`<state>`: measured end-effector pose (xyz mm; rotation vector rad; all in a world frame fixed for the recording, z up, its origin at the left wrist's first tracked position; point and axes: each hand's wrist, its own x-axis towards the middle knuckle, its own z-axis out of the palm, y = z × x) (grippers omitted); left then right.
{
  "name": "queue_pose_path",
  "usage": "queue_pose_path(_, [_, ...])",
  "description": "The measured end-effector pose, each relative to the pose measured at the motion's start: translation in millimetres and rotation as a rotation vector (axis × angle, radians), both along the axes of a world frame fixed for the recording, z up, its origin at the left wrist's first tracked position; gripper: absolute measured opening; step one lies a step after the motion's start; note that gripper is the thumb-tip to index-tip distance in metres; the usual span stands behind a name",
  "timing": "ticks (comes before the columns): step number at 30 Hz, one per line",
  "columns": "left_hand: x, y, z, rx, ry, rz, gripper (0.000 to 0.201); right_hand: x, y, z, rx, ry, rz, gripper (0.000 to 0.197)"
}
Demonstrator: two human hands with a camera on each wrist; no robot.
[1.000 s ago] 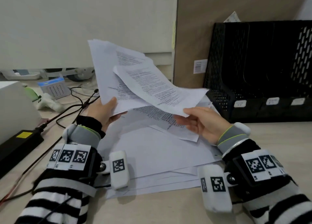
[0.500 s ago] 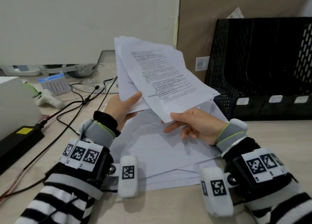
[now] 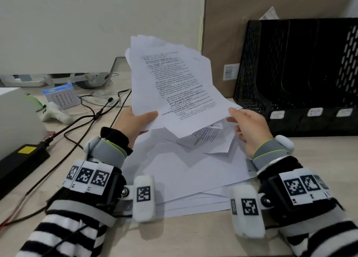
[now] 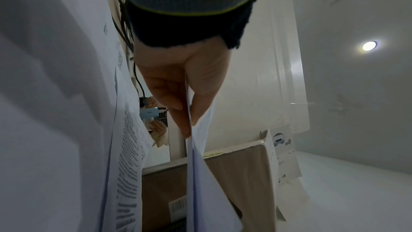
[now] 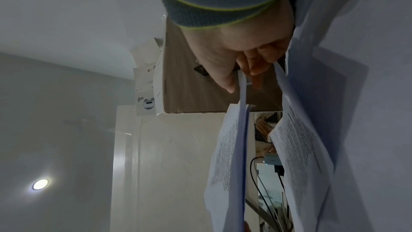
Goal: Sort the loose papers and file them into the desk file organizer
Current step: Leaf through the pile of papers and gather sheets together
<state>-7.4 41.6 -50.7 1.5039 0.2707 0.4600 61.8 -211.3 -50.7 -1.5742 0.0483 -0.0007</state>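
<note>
The person holds a sheaf of printed papers (image 3: 174, 86) upright above the bench (image 3: 184, 235). The left hand (image 3: 135, 124) pinches the sheaf's lower left corner, thumb on the printed face. The right hand (image 3: 249, 128) pinches the lower right edge of the front sheet. More papers lie in a loose pile (image 3: 193, 171) on the bench beneath, and the black file organizer (image 3: 298, 76) stands at the far right, its slots apparently empty.

The step seems to be reading and grouping sheets. To do it well, the left grip should stay firm at the corner while the right peels or squares one sheet at a time, since the sheaf fans unevenly at its top and a slack pinch could let pages slide out.

The head view shows the whole layout: pile, organizer and cables (image 3: 93, 111) to the left. The left wrist view alone shows the fingers (image 4: 176, 105) behind the paper opposing the thumb. The right wrist view shows the right hand's thumb and fingers closing on a thin edge, with a second sheet hanging apart beside it.
</note>
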Motion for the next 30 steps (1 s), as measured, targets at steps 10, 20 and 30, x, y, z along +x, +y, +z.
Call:
queue_pose_path(10, [-2, 12, 0, -0.013, 0.038, -0.033, 0.014, 6, -8, 2, 0.197, 0.027, 0.002, 0.016])
queue_pose_path(20, [-2, -1, 6, -0.135, 0.057, -0.028, 0.032, -6, 9, 5, 0.431, 0.059, 0.246, 0.015])
queue_pose_path(30, [-3, -4, 6, -0.158, 0.063, -0.049, 0.039, -8, 5, 6, 0.048, -0.05, 0.268, 0.021])
